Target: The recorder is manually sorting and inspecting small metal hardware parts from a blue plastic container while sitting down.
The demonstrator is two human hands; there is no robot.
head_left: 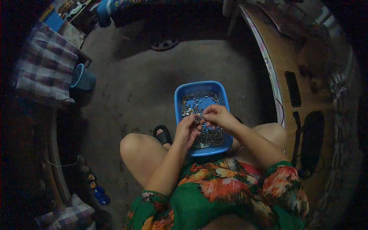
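Observation:
In my left hand (186, 131) is a small dark round piece (197, 119), gripped between thumb and fingers above a blue plastic basket (177, 105). My right hand (217, 115) is just to the right of it, thumb and fingertips pinched together close to the round piece. Whatever those fingertips hold is too small to make out. Many small shiny metal cylinders (209, 138) lie in the basket, thick at the near end and along the far edge, and scattered more thinly in the middle. Both forearms reach in over my lap.
The basket stands between my bent knees. On the right runs a long wooden surface (285, 57) with dark objects on it. A blue waste bin (83, 78) stands at left beside a checked cloth (46, 65). A dark round object (165, 45) lies on the floor ahead.

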